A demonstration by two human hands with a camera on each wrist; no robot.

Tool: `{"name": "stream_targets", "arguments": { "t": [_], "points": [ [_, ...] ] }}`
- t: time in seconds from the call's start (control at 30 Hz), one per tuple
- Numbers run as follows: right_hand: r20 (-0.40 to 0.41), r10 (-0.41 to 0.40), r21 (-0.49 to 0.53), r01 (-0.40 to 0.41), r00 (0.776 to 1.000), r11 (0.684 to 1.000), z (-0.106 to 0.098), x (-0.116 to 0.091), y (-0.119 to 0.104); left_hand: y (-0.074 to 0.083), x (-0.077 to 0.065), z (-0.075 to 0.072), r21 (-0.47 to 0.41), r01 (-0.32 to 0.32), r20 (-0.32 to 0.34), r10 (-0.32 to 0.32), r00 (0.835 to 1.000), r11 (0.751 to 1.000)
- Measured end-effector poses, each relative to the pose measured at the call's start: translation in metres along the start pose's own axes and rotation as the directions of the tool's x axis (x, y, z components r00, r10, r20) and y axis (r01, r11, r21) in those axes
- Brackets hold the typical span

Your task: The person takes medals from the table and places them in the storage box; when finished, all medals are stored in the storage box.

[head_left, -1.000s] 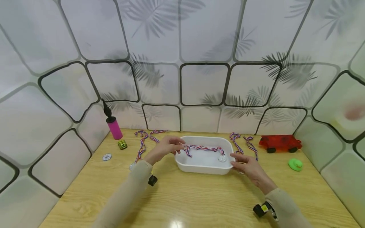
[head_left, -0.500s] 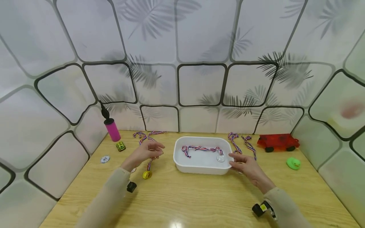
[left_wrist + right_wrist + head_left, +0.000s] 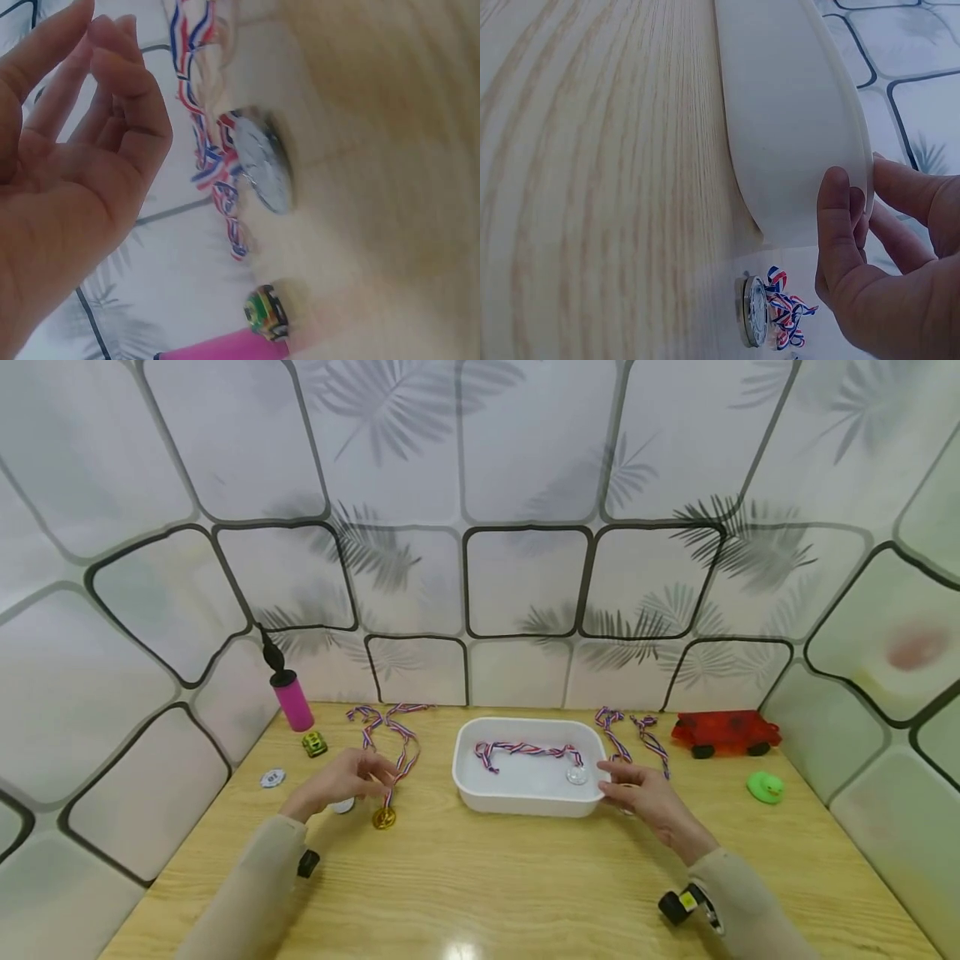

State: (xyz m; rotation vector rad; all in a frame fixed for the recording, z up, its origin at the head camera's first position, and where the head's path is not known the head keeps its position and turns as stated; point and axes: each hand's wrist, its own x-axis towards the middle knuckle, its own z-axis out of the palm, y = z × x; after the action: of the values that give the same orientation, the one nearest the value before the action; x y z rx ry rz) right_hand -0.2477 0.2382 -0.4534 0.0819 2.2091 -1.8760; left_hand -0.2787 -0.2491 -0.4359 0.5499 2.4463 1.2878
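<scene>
A white plastic tub (image 3: pixel 525 805) stands mid-table. Inside it lies a silver medal (image 3: pixel 576 775) on a red, white and blue ribbon. My right hand (image 3: pixel 651 802) pinches the tub's right rim, the thumb over the edge and fingers against the outer wall, as the right wrist view shows. Over on the left, my left hand (image 3: pixel 341 783) hovers above two ribboned medals with loosely bent fingers, holding nothing. Beside its fingertips is a gold medal (image 3: pixel 384 817); a silver medal (image 3: pixel 264 163) is partly hidden under the hand in the head view.
Two more ribbons (image 3: pixel 651 743) lie right of the tub, with a medal (image 3: pixel 756 311) near the right hand. A red toy car (image 3: pixel 726 732) and green duck (image 3: pixel 766 787) sit far right. At left are a pink pump (image 3: pixel 294 703), small toy car (image 3: pixel 314 744) and white disc (image 3: pixel 273 777).
My left hand has left the tub's left side and moved left and down to the medals there. The right hand has stayed on the tub's rim.
</scene>
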Motion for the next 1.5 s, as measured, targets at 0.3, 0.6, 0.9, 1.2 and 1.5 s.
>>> {"name": "stream_targets", "arguments": {
  "t": [0.3, 0.6, 0.9, 1.2, 1.5],
  "points": [
    [0.009, -0.006, -0.012, 0.006, 1.0, 1.0, -0.002, 0.001, 0.001, -0.011, -0.009, 0.001, 0.001, -0.073, 0.107, 0.073, 0.992, 0.997],
    [-0.001, 0.005, 0.0, -0.005, 1.0, 1.0, 0.0, 0.0, -0.002, -0.017, -0.008, 0.007, 0.074, -0.043, 0.149, 0.031, 0.988, 0.996],
    [-0.006, 0.024, -0.002, -0.024, 1.0, 1.0, 0.001, 0.0, -0.003, -0.014, -0.003, 0.011, 0.182, -0.044, 0.206, 0.006, 0.979, 0.982],
    [-0.007, 0.016, -0.01, -0.016, 1.0, 1.0, 0.0, 0.0, -0.003, -0.011, -0.001, 0.016, 0.183, -0.037, 0.205, -0.001, 0.979, 0.982],
    [-0.006, 0.015, -0.015, -0.015, 1.0, 1.0, 0.0, 0.0, -0.002, -0.008, 0.0, 0.025, 0.207, -0.104, 0.147, 0.074, 0.986, 0.973]
  ]
}}
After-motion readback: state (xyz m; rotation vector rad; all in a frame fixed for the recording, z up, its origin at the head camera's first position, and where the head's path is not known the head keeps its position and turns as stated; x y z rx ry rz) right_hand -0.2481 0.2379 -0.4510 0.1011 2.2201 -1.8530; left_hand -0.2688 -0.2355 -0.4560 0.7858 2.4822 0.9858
